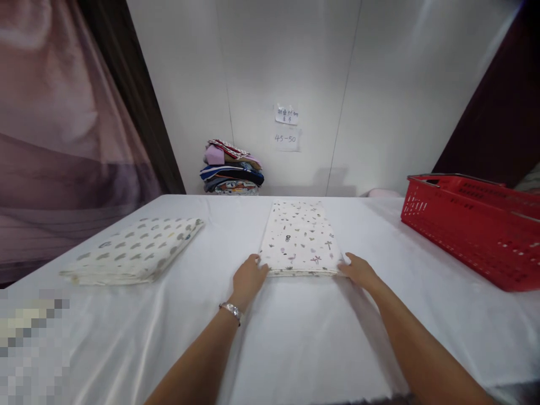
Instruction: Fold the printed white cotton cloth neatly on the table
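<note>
A white-covered table fills the foreground, its cover faintly rippled between the forearms. Nearest, at half past six, a silvery bracelet circles the left wrist. Beyond it the left hand is at the near left corner of a folded printed cloth, and the right hand is at the near right corner. The fingers of both hands are bent in around those corners; whether thumb and fingertips pinch the layers or merely touch them, I cannot tell. The cloth lies flat at the middle of the clock, its long sides running away toward twelve. To handle it well, I judge, both hands should work evenly, squaring the stacked layers along the near edge and drawing gently outward toward nine and three, since such thin-looking fabric would probably skew under a one-sided tug. Another folded cloth, patterned in grey, lies apart at ten o'clock, and a red basket stands at two. Farther off, a pile of fabrics sits toward eleven, while paper notes hang on the pale wall at twelve.
</note>
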`<state>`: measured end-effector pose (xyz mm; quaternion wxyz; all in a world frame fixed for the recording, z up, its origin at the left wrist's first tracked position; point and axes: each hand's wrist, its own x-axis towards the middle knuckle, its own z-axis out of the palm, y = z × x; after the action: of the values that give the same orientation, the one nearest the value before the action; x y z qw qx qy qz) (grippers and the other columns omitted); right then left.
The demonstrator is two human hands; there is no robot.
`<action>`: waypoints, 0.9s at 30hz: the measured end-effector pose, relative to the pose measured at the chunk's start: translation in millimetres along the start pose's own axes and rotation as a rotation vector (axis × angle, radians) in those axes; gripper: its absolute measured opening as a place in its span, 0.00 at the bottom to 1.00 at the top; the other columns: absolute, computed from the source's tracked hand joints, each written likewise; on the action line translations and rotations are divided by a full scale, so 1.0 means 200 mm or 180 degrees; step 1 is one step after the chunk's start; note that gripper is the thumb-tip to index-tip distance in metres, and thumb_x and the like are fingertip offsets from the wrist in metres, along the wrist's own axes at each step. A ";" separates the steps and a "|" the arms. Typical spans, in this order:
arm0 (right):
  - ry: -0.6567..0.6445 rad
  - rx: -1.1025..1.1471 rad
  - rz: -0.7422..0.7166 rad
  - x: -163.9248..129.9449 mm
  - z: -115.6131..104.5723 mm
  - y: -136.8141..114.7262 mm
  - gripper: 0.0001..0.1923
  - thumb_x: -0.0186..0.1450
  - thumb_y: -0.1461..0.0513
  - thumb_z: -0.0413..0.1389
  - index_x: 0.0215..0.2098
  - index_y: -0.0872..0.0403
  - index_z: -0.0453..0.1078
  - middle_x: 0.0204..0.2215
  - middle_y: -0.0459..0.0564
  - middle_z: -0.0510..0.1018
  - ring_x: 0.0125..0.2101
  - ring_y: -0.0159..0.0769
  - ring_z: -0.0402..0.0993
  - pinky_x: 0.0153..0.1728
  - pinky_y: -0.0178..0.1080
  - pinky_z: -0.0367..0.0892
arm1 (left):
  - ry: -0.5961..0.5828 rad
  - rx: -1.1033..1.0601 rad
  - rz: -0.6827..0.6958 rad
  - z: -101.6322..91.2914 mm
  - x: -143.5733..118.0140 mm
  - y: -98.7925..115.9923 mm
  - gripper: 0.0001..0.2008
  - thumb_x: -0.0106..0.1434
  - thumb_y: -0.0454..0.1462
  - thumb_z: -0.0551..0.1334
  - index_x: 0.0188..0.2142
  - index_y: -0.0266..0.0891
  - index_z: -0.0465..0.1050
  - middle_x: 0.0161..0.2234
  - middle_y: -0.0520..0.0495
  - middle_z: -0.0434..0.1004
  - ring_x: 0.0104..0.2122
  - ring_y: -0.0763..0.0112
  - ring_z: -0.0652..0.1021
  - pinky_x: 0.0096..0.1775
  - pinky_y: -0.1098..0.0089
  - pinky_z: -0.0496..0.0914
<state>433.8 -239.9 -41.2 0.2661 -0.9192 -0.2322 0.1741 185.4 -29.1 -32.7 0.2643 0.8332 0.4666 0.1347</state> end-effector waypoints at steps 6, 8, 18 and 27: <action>-0.0474 0.0119 0.0516 0.04 -0.02 -0.10 0.17 0.52 0.63 0.60 0.40 0.60 0.71 0.14 0.47 0.70 0.18 0.36 0.69 0.21 0.36 0.64 | 0.0108 -0.0473 0.0132 0.02 0.04 -0.03 0.19 0.58 0.36 0.55 0.50 0.39 0.64 0.33 0.48 0.75 0.32 0.67 0.75 0.34 0.70 0.64; -0.0567 0.0134 0.0581 0.03 -0.02 -0.12 0.07 0.52 0.63 0.61 0.29 0.58 0.70 0.12 0.46 0.68 0.16 0.34 0.67 0.19 0.34 0.62 | 0.0139 -0.0636 0.0180 0.02 0.05 -0.05 0.18 0.58 0.34 0.56 0.49 0.39 0.64 0.30 0.50 0.73 0.29 0.69 0.73 0.32 0.71 0.63; -0.0873 0.1778 0.0451 -0.10 -0.02 -0.12 0.08 0.54 0.62 0.60 0.22 0.54 0.65 0.18 0.46 0.72 0.21 0.31 0.69 0.23 0.32 0.67 | 0.0274 -0.1071 0.0270 -0.05 0.13 -0.12 0.20 0.55 0.33 0.57 0.49 0.39 0.65 0.28 0.54 0.69 0.27 0.72 0.71 0.31 0.73 0.64; -0.1687 0.4158 0.0853 -0.49 0.33 -0.38 0.11 0.55 0.62 0.64 0.36 0.56 0.72 0.35 0.48 0.80 0.32 0.31 0.75 0.32 0.32 0.74 | 0.0694 -0.0634 0.0120 -0.27 0.28 -0.43 0.20 0.56 0.34 0.56 0.49 0.37 0.67 0.38 0.47 0.71 0.33 0.69 0.74 0.36 0.70 0.69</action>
<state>298.3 -206.9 -30.8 0.6729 -0.5195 -0.0224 0.5261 129.2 72.0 -37.3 0.2908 0.7919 0.4612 0.2749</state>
